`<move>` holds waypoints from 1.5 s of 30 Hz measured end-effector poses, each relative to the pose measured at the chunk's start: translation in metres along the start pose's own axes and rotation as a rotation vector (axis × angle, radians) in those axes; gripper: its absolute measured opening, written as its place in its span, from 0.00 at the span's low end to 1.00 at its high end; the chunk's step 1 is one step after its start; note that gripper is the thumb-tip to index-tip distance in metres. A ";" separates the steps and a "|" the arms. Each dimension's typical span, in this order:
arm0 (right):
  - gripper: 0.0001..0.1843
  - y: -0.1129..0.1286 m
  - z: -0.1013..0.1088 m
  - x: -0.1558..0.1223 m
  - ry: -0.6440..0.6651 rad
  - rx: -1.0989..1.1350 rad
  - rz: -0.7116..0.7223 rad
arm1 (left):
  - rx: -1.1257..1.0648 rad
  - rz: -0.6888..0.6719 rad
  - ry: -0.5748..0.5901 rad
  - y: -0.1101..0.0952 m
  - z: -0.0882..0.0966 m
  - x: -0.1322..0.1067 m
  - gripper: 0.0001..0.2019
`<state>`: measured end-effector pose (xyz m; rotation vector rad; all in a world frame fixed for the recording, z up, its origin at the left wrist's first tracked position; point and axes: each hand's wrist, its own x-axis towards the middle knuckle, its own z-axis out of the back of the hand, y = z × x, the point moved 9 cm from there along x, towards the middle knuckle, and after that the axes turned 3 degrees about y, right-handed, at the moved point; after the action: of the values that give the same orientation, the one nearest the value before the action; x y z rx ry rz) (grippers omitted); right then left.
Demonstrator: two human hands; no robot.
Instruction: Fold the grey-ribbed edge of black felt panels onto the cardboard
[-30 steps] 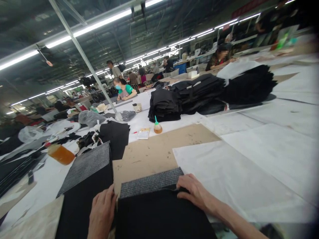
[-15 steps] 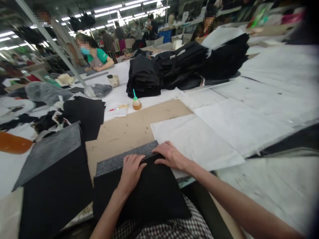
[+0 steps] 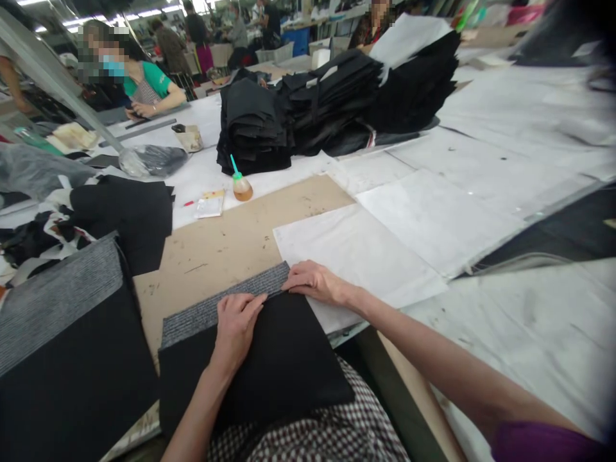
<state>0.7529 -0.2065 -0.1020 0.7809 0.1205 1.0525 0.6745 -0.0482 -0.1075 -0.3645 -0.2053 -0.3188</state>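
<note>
A black fabric panel (image 3: 289,353) with a grey ribbed strip (image 3: 212,311) along its far side lies at the table's front edge and hangs over my checked lap. Where black meets grey, my left hand (image 3: 238,324) pinches the fold, thumb against fingertips. To its right, my right hand (image 3: 312,282) grips the same fold near the panel's right end, fingers pressed together. The edge between the fingertips is partly hidden.
Similar black-and-grey panels (image 3: 72,359) lie at the left. Black fabric stacks (image 3: 332,96) stand at the back, behind a small bottle (image 3: 242,187) with a green spout. White sheets (image 3: 359,253) cover the table on the right. A co-worker (image 3: 149,86) in green sits across the table.
My view has shifted right and down, so the scene slides left and up. Both hands stay on the fold; the right-hand fingers now sit closer together.
</note>
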 end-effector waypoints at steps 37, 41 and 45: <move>0.22 0.089 -0.005 -0.015 -0.188 -0.469 -0.111 | 0.228 -0.182 0.025 -0.024 0.006 -0.008 0.14; 0.21 0.073 -0.023 -0.022 -0.190 -0.504 -0.188 | 0.165 -0.139 0.029 -0.017 0.005 -0.008 0.14; 0.18 0.050 -0.020 -0.030 -0.237 -0.491 -0.234 | 0.120 -0.115 0.008 -0.010 0.003 -0.009 0.15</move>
<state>0.6915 -0.2075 -0.0935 0.4259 -0.2376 0.7179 0.6627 -0.0537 -0.1038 -0.2329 -0.2371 -0.4188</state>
